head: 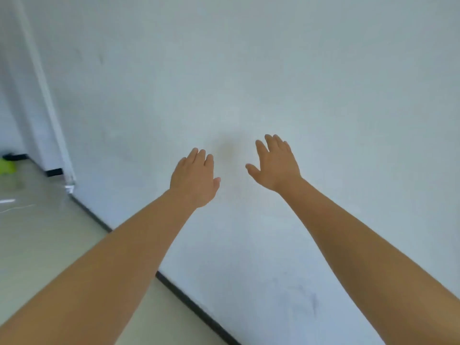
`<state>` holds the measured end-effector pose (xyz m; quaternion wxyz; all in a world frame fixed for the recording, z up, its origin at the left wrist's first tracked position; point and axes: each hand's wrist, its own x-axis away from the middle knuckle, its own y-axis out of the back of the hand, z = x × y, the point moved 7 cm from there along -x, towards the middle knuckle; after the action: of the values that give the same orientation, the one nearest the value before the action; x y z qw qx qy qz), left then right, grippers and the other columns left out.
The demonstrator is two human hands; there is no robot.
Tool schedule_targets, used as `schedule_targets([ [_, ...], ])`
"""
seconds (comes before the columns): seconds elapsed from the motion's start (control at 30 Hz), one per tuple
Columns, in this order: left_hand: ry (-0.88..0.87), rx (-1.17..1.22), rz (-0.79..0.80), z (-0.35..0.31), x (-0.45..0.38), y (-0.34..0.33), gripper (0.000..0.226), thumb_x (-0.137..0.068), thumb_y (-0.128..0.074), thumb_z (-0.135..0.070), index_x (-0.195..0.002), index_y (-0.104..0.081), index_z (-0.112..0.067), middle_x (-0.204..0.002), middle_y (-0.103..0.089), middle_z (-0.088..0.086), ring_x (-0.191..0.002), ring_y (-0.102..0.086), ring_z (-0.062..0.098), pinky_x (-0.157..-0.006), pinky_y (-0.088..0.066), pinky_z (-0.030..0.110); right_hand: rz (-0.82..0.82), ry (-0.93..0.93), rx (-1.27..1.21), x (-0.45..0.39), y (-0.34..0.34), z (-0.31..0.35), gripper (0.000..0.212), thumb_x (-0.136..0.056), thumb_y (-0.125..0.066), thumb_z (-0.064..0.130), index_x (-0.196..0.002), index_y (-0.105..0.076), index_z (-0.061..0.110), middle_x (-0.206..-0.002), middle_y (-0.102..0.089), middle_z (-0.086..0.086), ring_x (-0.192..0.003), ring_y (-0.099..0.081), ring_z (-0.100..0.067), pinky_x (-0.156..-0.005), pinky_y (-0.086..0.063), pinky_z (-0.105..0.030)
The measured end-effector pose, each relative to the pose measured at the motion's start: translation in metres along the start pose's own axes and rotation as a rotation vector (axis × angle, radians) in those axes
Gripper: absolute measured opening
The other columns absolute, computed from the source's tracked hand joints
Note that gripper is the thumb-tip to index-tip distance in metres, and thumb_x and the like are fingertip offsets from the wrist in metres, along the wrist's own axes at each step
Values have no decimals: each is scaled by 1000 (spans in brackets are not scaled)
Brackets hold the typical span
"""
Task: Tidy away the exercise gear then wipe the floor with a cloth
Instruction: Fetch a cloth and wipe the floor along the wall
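Floor (pixel 44 245) lower left, empty hands (pixel 194 180) apart

Wall (pixel 273 70), filling most of frame: matt white paint, smooth, faint grey scuffs at lower right. Skirting (pixel 199 312) along its foot: dark, flat finish. Floor (pixel 49 245) at lower left: pale, smooth, slight sheen with soft reflections. Door frame (pixel 53 115) at upper left: white, semi-gloss, smooth. Green thing (pixel 7 167) at far left edge: bright, blurred, material unclear.
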<state>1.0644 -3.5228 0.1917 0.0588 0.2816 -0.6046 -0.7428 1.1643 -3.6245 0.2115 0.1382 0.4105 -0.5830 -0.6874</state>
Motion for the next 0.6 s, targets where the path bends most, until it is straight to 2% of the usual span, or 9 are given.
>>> schedule_targets([
  [0.13,298,-41,175,194,77,-67,60,-102,-27,-35,-149,-7,-5,-159,-5,11,-148,1,24,-119,-9,36,167,301,-123,-11,-89,214,66,-98,-33,42,-149,-8,8,-159,-2,-12,-147,3,-28,-120,0,-38],
  [0.27,587,-55,310,358,158,-118,61,-101,-28,-36,-149,-6,-5,-159,-3,11,-148,0,24,-120,-8,37,273,557,-220,-4,-150,406,65,-97,-35,41,-148,-13,7,-158,-5,-12,-147,2,-28,-120,-1,-38],
  [0.47,849,-54,467,562,235,-186,62,-102,-25,-37,-150,-1,-6,-159,3,10,-148,7,23,-120,-3,36,411,798,-318,-25,-223,651,66,-96,-36,42,-149,-14,8,-159,-4,-11,-148,2,-26,-120,-2,-37],
  [0.6,956,-69,527,676,251,-208,62,-102,-25,-37,-150,-1,-4,-159,2,12,-147,7,24,-121,-4,36,463,898,-334,-60,-251,778,66,-96,-37,42,-148,-14,7,-159,-5,-11,-148,2,-26,-120,-1,-35],
])
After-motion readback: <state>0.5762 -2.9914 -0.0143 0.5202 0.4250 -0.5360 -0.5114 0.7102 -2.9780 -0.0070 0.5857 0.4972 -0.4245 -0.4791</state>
